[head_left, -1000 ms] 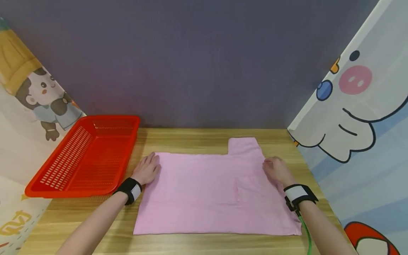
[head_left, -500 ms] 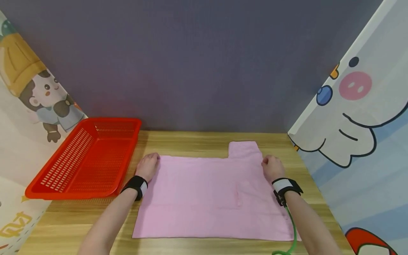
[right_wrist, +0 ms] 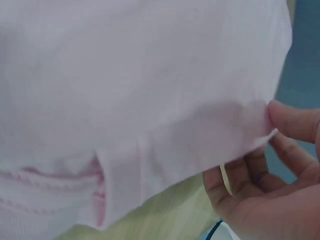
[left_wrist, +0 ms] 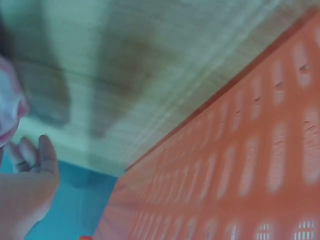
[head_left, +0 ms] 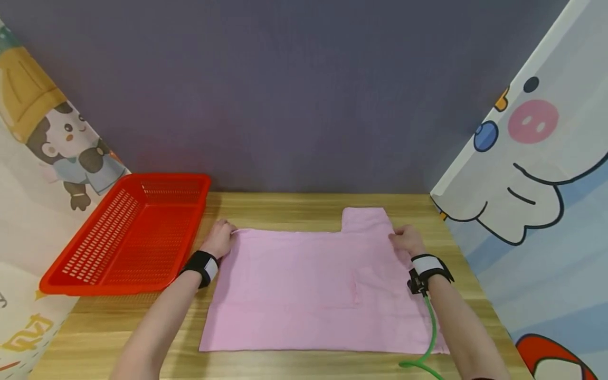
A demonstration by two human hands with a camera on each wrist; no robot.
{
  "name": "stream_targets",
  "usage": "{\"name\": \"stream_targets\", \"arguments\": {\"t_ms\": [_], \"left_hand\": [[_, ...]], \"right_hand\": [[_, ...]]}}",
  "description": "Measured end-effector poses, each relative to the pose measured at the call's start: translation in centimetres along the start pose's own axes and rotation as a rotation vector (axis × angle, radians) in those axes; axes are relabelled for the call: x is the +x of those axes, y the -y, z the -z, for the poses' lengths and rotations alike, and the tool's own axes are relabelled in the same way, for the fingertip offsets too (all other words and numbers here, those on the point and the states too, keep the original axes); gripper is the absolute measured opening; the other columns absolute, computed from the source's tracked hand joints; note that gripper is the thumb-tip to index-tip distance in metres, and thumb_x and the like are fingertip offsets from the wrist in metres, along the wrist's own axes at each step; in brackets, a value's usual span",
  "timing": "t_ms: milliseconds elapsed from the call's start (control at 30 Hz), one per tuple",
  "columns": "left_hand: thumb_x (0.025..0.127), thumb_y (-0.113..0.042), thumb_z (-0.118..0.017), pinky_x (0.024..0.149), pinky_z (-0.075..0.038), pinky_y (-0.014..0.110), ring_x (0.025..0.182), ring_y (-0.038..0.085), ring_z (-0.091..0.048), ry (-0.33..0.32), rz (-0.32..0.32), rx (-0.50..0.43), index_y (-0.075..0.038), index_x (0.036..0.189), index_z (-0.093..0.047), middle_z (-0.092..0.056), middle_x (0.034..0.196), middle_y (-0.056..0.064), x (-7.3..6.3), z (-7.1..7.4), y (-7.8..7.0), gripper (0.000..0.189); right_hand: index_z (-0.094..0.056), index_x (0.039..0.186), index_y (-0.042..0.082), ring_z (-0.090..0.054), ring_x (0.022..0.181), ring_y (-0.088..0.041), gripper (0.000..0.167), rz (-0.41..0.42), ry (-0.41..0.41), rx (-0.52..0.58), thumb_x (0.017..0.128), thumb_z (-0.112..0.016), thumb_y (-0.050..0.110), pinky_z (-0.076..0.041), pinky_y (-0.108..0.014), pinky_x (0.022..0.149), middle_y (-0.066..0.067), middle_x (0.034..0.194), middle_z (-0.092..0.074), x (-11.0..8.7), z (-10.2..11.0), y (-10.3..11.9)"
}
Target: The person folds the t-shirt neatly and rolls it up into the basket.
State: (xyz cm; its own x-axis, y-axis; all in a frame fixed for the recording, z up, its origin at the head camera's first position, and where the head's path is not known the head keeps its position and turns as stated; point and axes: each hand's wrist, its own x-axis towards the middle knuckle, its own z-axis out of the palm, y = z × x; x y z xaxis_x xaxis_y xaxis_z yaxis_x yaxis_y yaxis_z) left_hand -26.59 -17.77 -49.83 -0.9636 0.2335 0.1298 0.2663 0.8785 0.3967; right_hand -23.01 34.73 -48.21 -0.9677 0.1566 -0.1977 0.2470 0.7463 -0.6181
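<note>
A pink folded garment (head_left: 294,285) lies spread over the wooden table, with a small flap (head_left: 363,217) jutting out at its far right. My left hand (head_left: 219,238) grips its far left corner with curled fingers; in the left wrist view a bit of the pink cloth (left_wrist: 9,102) shows beside that hand (left_wrist: 27,195). On the opposite side, my right hand (head_left: 408,240) holds the far right edge. The right wrist view shows thumb and index finger of this hand (right_wrist: 275,205) pinching the cloth's border, near a stitched, ribbed part (right_wrist: 50,195).
A red perforated plastic basket (head_left: 191,243) stands left of the garment, close to my left forearm. Behind the table (head_left: 280,206) rises a dark grey panel (head_left: 304,95). Cartoon-printed panels flank both sides. A green cable (head_left: 433,330) hangs from the right wristband.
My left hand has gone from lying with extended fingers on the cloth's edge to gripping its far corner. The right wrist has shifted slightly inward, and its green cable has swung left.
</note>
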Motion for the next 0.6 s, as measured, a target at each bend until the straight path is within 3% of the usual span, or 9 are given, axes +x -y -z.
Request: {"name": "stream_targets", "arguments": {"t_ms": [100,200,300,367,500,600], "left_hand": [[0.093,-0.005,-0.066,0.089,-0.054,0.054,0.097,0.043,-0.064,0.026,-0.004,-0.006,0.006,0.102,-0.076,-0.067,0.104,0.027,0.1,1.0,-0.5,0.018],[0.095,-0.009,-0.063,0.087,-0.055,0.055,0.097,0.042,-0.067,0.108,0.023,0.012,0.003,0.108,-0.075,-0.071,0.108,0.026,0.1,2.3,-1.3,0.021],[0.097,-0.011,-0.061,0.088,-0.054,0.053,0.097,0.039,-0.067,0.189,0.043,0.031,0.001,0.114,-0.074,-0.072,0.113,0.025,0.0,3.6,-2.0,0.024],[0.097,-0.010,-0.061,0.080,-0.054,0.045,0.089,0.034,-0.066,0.220,0.030,0.036,-0.001,0.107,-0.076,-0.073,0.103,0.021,-0.2,4.3,-2.2,0.021],[0.097,-0.010,-0.061,0.067,-0.043,0.037,0.075,0.026,-0.057,0.229,0.021,0.085,-0.006,0.091,-0.078,-0.068,0.086,0.014,-1.0,4.6,-2.7,0.019],[0.097,-0.007,-0.057,0.069,-0.049,0.047,0.079,0.033,-0.063,0.213,0.046,0.123,-0.005,0.088,-0.077,-0.069,0.089,0.018,-1.8,4.4,-3.7,0.022]], "right_hand": [[-0.057,0.128,-0.019,-0.055,0.123,-0.051,0.043,0.035,-0.013,0.038,0.097,-0.056,0.012,-0.049,-0.057,0.101,-0.038,0.133,-0.055,0.0,0.3,0.1],[-0.059,0.127,-0.016,-0.057,0.123,-0.050,0.041,0.074,-0.025,0.047,0.098,-0.058,0.012,-0.051,-0.055,0.100,-0.036,0.133,-0.057,-0.3,0.7,0.1],[-0.061,0.125,-0.014,-0.061,0.117,-0.047,0.039,0.120,-0.024,0.050,0.099,-0.060,0.014,-0.057,-0.045,0.090,-0.035,0.131,-0.060,-0.6,1.1,0.0],[-0.062,0.125,-0.013,-0.063,0.115,-0.043,0.038,0.153,-0.011,0.072,0.099,-0.061,0.014,-0.057,-0.034,0.084,-0.034,0.130,-0.060,-0.9,1.4,0.0],[-0.061,0.127,-0.012,-0.065,0.114,-0.035,0.039,0.185,0.034,0.135,0.100,-0.061,0.016,-0.054,-0.024,0.082,-0.034,0.133,-0.059,-2.0,2.4,-0.3],[-0.061,0.127,-0.012,-0.064,0.116,-0.034,0.040,0.190,0.053,0.184,0.101,-0.061,0.018,-0.056,-0.025,0.087,-0.033,0.134,-0.059,-2.8,2.9,-0.5]]}}
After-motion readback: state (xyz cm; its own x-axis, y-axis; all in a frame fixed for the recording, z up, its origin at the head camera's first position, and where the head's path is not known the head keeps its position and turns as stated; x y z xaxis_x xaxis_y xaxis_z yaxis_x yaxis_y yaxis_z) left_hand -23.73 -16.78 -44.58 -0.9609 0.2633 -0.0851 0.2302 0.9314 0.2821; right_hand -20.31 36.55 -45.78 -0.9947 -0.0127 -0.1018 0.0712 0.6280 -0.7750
